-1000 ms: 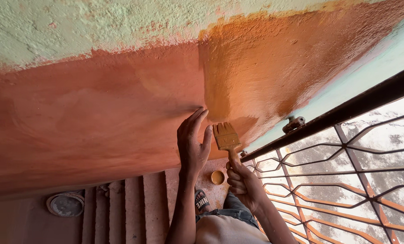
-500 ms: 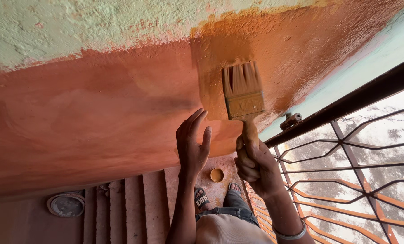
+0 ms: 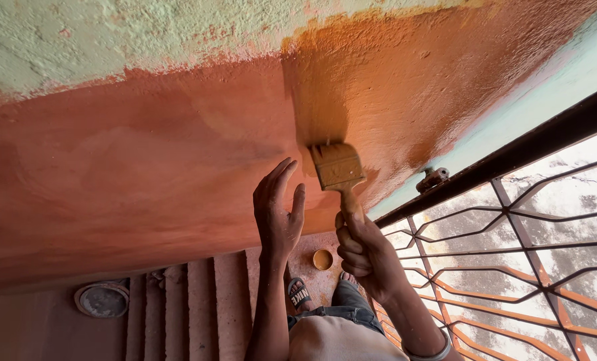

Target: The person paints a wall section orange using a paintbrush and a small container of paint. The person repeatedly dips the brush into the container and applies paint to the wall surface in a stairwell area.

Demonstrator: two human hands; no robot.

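My right hand [image 3: 365, 251] grips the handle of a wide paintbrush [image 3: 337, 167] loaded with orange paint, its bristles pressed flat against the rough wall [image 3: 144, 154]. A fresh, wet orange band runs above the brush. My left hand [image 3: 278, 214] rests flat on the wall just left of the brush, fingers together and pointing up. The wall is reddish orange low down and pale green along its top.
A black metal window grille [image 3: 512, 234] with curved bars stands at the right, with a small latch [image 3: 433, 178] on its frame. Far below lie steps [image 3: 191, 301], a small yellow paint cup [image 3: 322, 259], a round lid [image 3: 101, 299] and my sandalled feet [image 3: 300, 292].
The brush rose up the wall half a second ago and has since come back down, leaving a wet orange stripe. My left hand has stayed on the wall.
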